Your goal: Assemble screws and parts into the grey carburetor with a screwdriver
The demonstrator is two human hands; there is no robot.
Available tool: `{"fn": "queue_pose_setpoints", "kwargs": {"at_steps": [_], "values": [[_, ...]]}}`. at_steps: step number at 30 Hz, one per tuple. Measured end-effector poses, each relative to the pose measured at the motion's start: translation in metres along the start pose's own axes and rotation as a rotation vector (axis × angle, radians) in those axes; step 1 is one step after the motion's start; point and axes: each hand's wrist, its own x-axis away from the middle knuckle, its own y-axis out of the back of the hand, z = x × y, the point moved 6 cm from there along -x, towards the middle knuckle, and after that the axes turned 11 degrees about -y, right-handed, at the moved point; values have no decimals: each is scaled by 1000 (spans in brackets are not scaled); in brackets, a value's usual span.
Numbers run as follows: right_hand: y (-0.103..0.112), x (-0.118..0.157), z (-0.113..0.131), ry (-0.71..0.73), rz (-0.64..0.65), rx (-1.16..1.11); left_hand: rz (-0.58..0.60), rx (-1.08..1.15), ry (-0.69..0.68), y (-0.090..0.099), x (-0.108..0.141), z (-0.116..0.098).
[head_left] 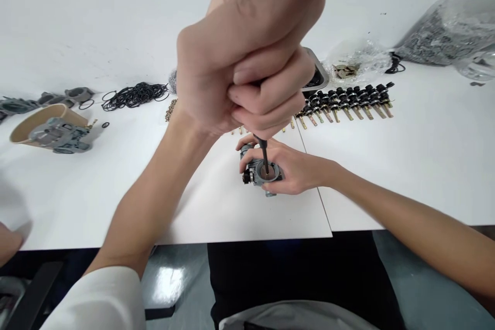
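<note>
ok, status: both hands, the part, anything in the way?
Right hand holding grey housing. Left hand gripping screwdriver, tip inside housing's round opening. Nothing visibly in its way.

Grips a screwdriver (265, 154), nearly upright, in the curled fingers of the left hand (251, 69), close to the camera, with its tip inside the round bore of a grey throttle body (257, 179). Holds that body over the white counter (232, 221) with the right hand (292, 165). Has, farther back to the right, a row of brass-coloured shafts with black fittings (344, 100), then brass-coloured plates (345, 71) in clear plastic. Has, to the left, tangled black rubber rings (135, 95) and another grey metal body (64, 136) beside a beige container (22, 130).
</note>
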Motion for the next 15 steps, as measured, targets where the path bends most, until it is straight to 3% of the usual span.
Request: {"fn": "queue_pose_setpoints", "kwargs": {"at_steps": [2, 4, 6, 8, 12, 13, 15], "values": [[0, 0, 0, -10, -5, -3, -153, -41, 86, 20, -9, 14], [0, 0, -1, -6, -1, -17, -403, -44, 147, 41, -14, 25], [-1, -1, -1, 3, 13, -33, -524, -22, 150, 48, -15, 29], [-1, -1, -1, 14, 17, -48, -425, 10, 91, 35, -16, 23], [0, -2, -1, 24, 16, -69, -20, 33, -118, -19, -8, -3], [0, -2, -1, 24, 19, -72, 27, -38, -179, -30, -4, -10], [0, -2, -1, 22, 18, -79, -10, -263, -342, -42, 3, -22]]}}
